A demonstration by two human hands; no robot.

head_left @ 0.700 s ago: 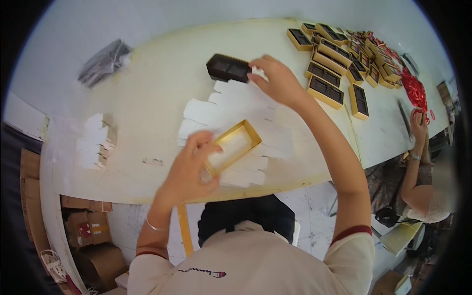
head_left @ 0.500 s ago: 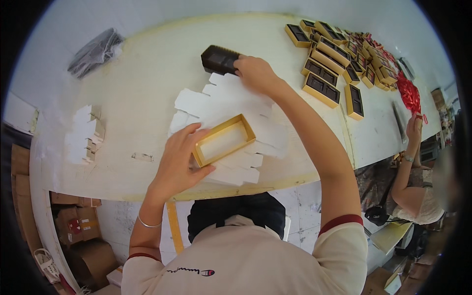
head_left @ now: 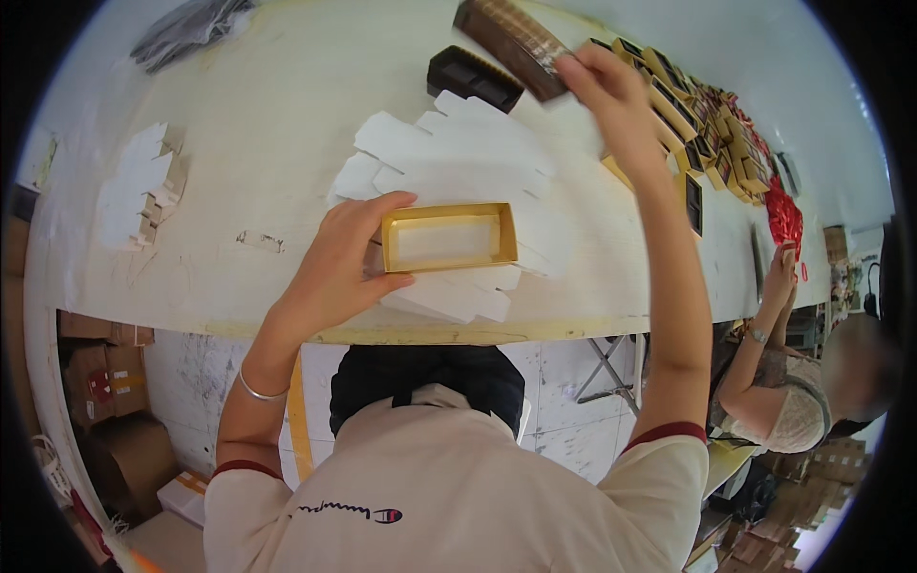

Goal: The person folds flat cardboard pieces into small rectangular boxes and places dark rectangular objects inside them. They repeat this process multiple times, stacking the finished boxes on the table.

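brown shiny tray, rectangular gold box

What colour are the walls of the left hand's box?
Gold walls, shown best in the head view.

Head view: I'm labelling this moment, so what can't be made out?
All in the head view:
Dark brown tray in the right hand: blurred, its far end cut off by the picture's upper edge.
White cardboard pieces: partly hidden by the open gold box.
Piled gold boxes: some partly hidden behind the right hand.
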